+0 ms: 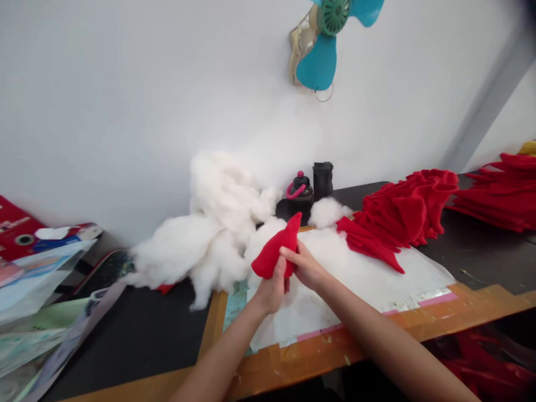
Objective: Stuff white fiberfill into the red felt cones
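A small red cloth piece (274, 251), pointed at its top and rounded out as if filled, is held up between my two hands over the white-covered board (368, 290). My left hand (274, 287) grips its lower edge from the near side, thumb pressed on the front. From the right, my right hand (305, 265) closes on it, its thumb lying near the left thumb. The fingers behind the cloth are mostly hidden. Just beyond and to the left lies a big heap of white stuffing fluff (226, 195).
Red cloth pieces (410, 206) are heaped at the right, with another stack (502, 192) farther right. A bottle with a pink handle (301, 187) and a black cup (322, 180) stand at the back. Papers and plastic bags (46, 312) lie left. A wall fan (322, 44) hangs above.
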Tool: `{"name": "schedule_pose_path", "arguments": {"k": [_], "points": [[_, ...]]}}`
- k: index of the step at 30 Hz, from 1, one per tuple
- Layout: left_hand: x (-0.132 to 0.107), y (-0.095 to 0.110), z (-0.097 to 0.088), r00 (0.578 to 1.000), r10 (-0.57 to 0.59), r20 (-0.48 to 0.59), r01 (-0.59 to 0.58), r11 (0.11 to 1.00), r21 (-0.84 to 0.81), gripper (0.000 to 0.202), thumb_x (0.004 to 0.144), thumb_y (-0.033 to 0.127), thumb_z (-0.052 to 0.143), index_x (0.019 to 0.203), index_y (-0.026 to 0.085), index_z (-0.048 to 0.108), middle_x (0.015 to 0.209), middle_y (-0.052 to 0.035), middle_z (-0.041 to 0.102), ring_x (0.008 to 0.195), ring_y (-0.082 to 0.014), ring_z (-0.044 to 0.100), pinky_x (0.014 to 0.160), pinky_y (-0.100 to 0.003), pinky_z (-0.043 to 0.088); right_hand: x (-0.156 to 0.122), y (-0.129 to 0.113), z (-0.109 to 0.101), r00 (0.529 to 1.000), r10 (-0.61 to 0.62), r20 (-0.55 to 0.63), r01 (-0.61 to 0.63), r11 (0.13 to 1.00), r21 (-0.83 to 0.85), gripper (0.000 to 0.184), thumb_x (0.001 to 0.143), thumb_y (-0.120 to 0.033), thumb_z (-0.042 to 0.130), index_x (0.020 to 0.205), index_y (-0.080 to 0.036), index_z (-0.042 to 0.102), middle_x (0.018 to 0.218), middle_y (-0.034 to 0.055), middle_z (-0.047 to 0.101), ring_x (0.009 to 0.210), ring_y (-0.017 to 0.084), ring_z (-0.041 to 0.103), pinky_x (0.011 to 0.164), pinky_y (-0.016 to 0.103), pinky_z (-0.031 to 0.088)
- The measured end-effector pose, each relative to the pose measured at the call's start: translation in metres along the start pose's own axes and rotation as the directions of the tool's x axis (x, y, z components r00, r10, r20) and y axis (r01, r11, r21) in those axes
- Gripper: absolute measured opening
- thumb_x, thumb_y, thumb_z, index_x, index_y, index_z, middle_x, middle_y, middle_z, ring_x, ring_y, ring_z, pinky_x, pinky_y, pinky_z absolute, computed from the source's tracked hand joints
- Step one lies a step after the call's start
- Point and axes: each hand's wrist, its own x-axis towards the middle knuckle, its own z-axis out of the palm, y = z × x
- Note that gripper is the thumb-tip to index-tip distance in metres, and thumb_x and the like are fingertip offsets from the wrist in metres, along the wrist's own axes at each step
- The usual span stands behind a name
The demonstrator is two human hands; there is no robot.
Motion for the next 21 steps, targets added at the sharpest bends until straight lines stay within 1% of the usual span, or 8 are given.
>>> {"name": "schedule_pose_path", "arguments": {"k": [3,6,8,10,13,16,18,21], "points": [[0.003,0.009,0.005,0.982,-0.052,0.182,0.116,0.924,-0.363,0.068,0.088,0.072,0.022,0.087,0.015,0.058,0.054,-0.0004,0.051,0.037,-0.0136,0.043,0.036,-0.027,0.038,0.002,-0.005,-0.006,0.991,-0.134,-0.021,0.135,0.985,0.104,0.045,0.069,-0.034,0.079,0.108,-0.024,0.057,0.103,0.005,0.068,0.089,0.021,0.066,0.081,0.035,0.054],[0.001,0.014,0.012,0.993,-0.038,0.111,0.083,0.893,-0.442,0.056,0.088,0.067,0.037,0.089,0.014,0.057,0.05,0.0021,0.05,0.032,-0.0116,0.04,0.032,-0.024,0.033,0.006,-0.005,-0.008,0.986,-0.153,-0.066,0.163,0.967,0.197,0.035,0.072,-0.029,0.078,0.1,-0.024,0.058,0.093,0.002,0.068,0.087,0.018,0.065,0.083,0.033,0.052],[-0.002,0.013,0.015,0.999,-0.017,-0.04,0.004,0.959,-0.284,0.05,0.088,0.062,0.045,0.077,0.014,0.056,0.044,0.0034,0.044,0.033,-0.0105,0.038,0.034,-0.022,0.031,0.01,-0.004,-0.012,0.984,-0.139,-0.109,0.162,0.956,0.246,0.021,0.076,-0.03,0.074,0.087,-0.022,0.059,0.083,-0.0003,0.065,0.081,0.015,0.064,0.081,0.03,0.052],[-0.006,0.013,0.015,0.969,0.128,-0.212,-0.129,0.992,0.01,0.046,0.088,0.054,0.053,0.064,0.015,0.054,0.043,0.003,0.042,0.037,-0.0099,0.04,0.038,-0.022,0.032,0.016,-0.005,-0.018,0.978,-0.138,-0.154,0.18,0.935,0.307,0.02,0.08,-0.036,0.071,0.077,-0.021,0.058,0.077,-0.0013,0.063,0.078,0.014,0.062,0.081,0.028,0.051],[-0.008,0.015,0.013,0.79,0.542,-0.286,-0.372,0.795,0.479,0.032,0.084,0.039,0.064,0.064,0.015,0.057,0.061,-0.0021,0.053,0.051,-0.0121,0.049,0.05,-0.024,0.042,0.023,-0.009,-0.028,0.976,-0.119,-0.183,0.183,0.9,0.396,0.028,0.081,-0.045,0.068,0.072,-0.02,0.058,0.075,-0.0012,0.063,0.077,0.014,0.062,0.081,0.027,0.051],[-0.006,0.018,0.01,0.606,0.788,-0.109,-0.516,0.493,0.7,0.019,0.081,0.031,0.068,0.085,0.014,0.064,0.085,-0.0091,0.06,0.075,-0.0198,0.058,0.068,-0.031,0.05,0.024,-0.011,-0.033,0.978,-0.09,-0.187,0.166,0.882,0.441,0.031,0.08,-0.05,0.068,0.073,-0.021,0.058,0.078,-0.0003,0.065,0.08,0.015,0.064,0.082,0.029,0.051],[-0.003,0.018,0.009,0.583,0.812,0.004,-0.554,0.394,0.733,0.027,0.081,0.033,0.068,0.098,0.013,0.062,0.093,-0.0124,0.062,0.09,-0.0256,0.059,0.079,-0.037,0.051,0.023,-0.011,-0.031,0.979,-0.073,-0.191,0.152,0.883,0.445,0.031,0.079,-0.051,0.067,0.075,-0.022,0.059,0.08,0.0001,0.066,0.083,0.016,0.064,0.084,0.03,0.051],[0.0,0.013,0.008,0.669,0.741,0.058,-0.536,0.426,0.729,0.033,0.081,0.038,0.066,0.103,0.013,0.061,0.098,-0.0144,0.063,0.093,-0.0285,0.059,0.081,-0.04,0.051,0.02,-0.009,-0.026,0.981,-0.041,-0.19,0.121,0.894,0.431,0.033,0.077,-0.053,0.069,0.077,-0.022,0.06,0.084,0.0004,0.068,0.089,0.018,0.065,0.086,0.031,0.051]]}}
